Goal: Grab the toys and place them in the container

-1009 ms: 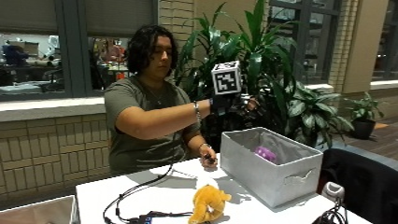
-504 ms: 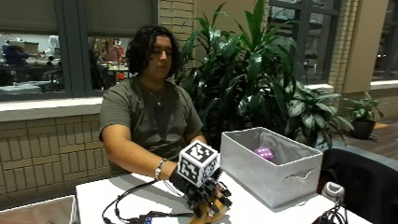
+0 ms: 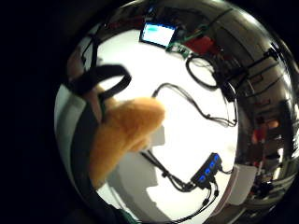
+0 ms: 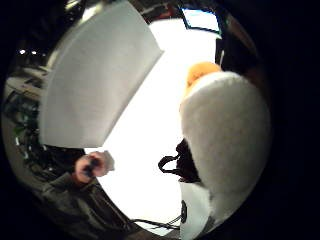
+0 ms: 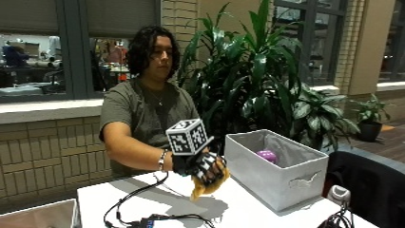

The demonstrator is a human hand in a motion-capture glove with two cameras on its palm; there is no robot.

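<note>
My gloved right hand (image 5: 206,168) grips a yellow-orange plush toy (image 5: 204,188) and holds it a little above the white table (image 5: 253,213), just left of the grey fabric container (image 5: 272,178). The toy hangs below the fingers. A purple toy (image 5: 266,156) lies inside the container. In the little finger side palm view the orange plush (image 3: 126,135) sits close against the palm over the table. The thumb side palm view shows the plush's white and orange part (image 4: 225,140) close by, and the container's grey wall (image 4: 95,75) beyond it.
Black cables and a hub with blue lights (image 3: 205,175) lie on the table near its front (image 5: 152,219). Another grey bin (image 5: 38,216) stands at the front left corner. A small white device (image 5: 338,194) sits beside the container. The bare left hand (image 4: 92,167) rests by the table edge.
The hand came down from above the container onto the plush toy on the table, took hold of it, and has lifted it up toward the container.
</note>
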